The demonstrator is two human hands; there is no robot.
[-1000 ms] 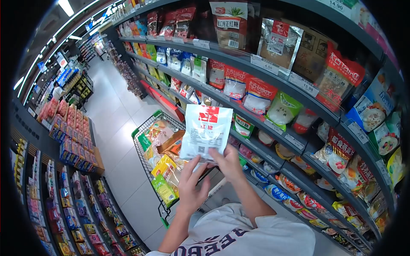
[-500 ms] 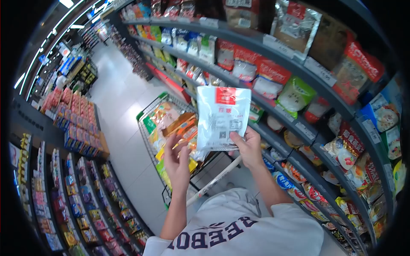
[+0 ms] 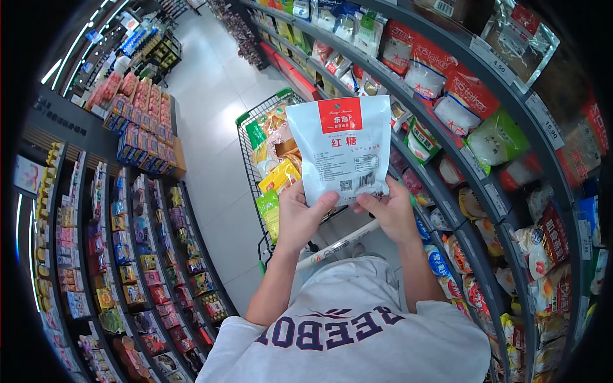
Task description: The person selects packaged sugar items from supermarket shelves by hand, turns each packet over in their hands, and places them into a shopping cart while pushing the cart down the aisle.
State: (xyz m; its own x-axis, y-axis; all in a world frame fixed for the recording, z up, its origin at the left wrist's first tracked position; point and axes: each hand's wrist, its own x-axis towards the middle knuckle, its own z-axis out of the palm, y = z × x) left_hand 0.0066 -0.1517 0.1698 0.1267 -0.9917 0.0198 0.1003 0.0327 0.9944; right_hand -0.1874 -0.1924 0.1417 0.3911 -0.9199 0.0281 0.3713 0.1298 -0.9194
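Note:
A silvery-white pouch of brown sugar (image 3: 341,147) with a red label at its top is held up in front of my chest, its printed side facing me. My left hand (image 3: 305,214) grips the lower left corner, thumb on the front. At the lower right corner, my right hand (image 3: 393,210) pinches the pouch the same way. Behind and below it is a shopping cart (image 3: 246,124), partly hidden by the pouch. In the cart lie several packaged goods, including a yellow packet (image 3: 279,177) and a green packet (image 3: 268,214).
Close on my right runs a tall shelf (image 3: 440,108) of bagged goods with price tags. To the left stand shelves of small snack packets (image 3: 134,255) and a stack of boxes (image 3: 143,143). A tiled aisle floor (image 3: 204,83) stretches ahead past the cart.
My left hand, held apart with fingers spread before, has come to the pouch and grips its lower left corner. The pouch is now tilted slightly. The view has shifted.

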